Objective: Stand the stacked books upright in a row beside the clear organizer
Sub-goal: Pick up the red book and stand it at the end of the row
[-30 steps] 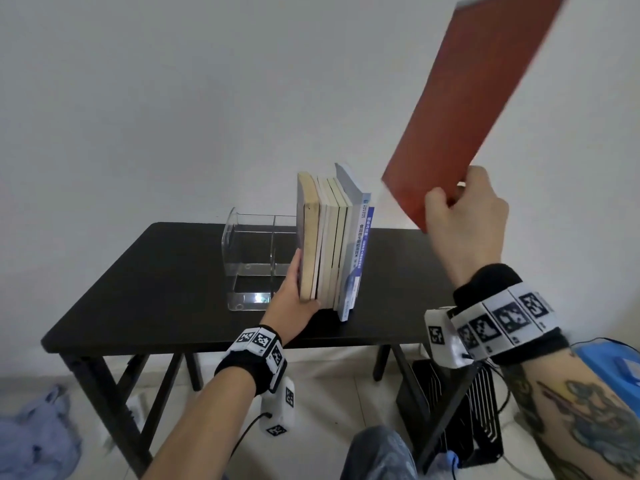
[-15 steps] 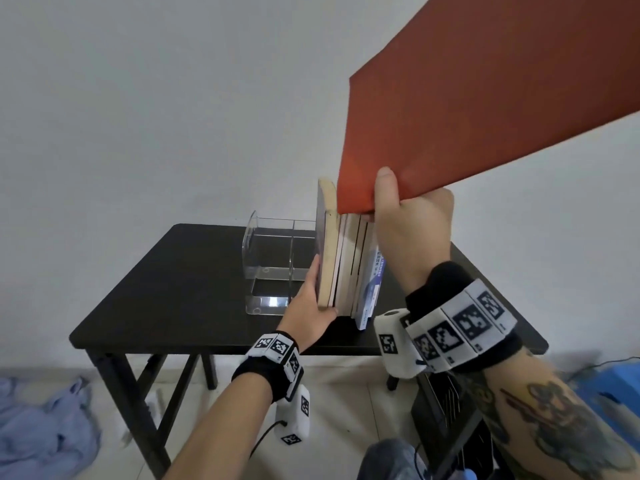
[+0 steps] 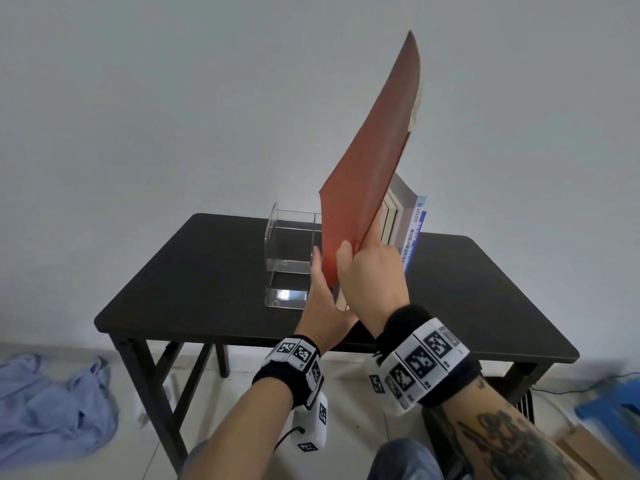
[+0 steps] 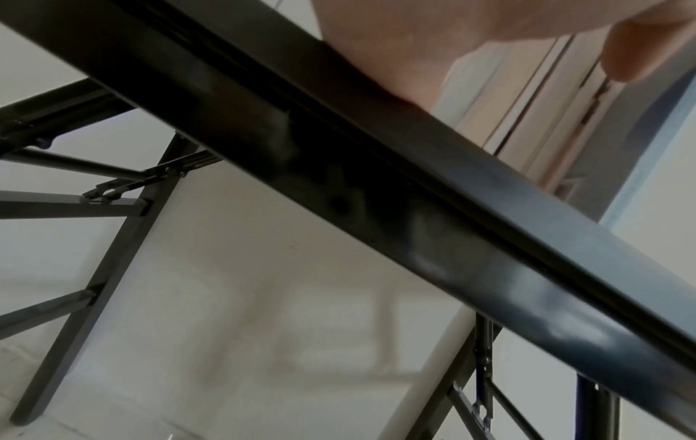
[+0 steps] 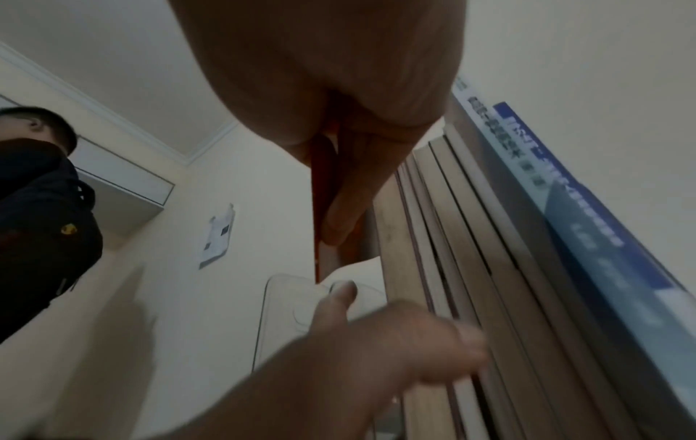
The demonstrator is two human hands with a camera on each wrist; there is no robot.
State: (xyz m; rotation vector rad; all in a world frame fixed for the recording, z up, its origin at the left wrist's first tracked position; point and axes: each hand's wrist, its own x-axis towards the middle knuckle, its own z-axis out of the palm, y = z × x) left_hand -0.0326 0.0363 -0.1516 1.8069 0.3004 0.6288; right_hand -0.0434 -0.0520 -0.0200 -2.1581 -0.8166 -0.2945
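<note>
Right hand (image 3: pixel 372 282) pinches the thin red-covered book (image 3: pixel 370 161) by its lower corner, thumb on the near cover and fingers (image 5: pixel 346 202) curled behind it; book is tilted, top leaning up and away, bottom corner low, just beside the clear acrylic organizer (image 3: pixel 291 251) on its R side. Left hand (image 3: pixel 323 299) is flat and straight-fingered, pressed against the near end of the row of upright books (image 3: pixel 398 220), thumb up; it holds nothing, just props the row. Row stands on the black rectangular table (image 3: pixel 207 271), directly R of the organizer, w/ a blue-and-white spined book (image 3: pixel 414 233) at the far R end, leaning a bit. Change vs. half a sec ago: red book was held high w/ its broad cover spread across the view; now it's turned edge-on and brought down toward the slot between organizer and row. One sec ago it was way up at R, well apart from the row. Left hand hasn't left the row's end throughout. Meaning, as I read it: this looks like the last loose book, going in on the organizer side, so task is nearly done. Next prob needs the left hand to make room, then the red book squared upright and seated on the table. Risk: it's thin and floppy, may sag or slide unless pressed tight to the row.
</note>
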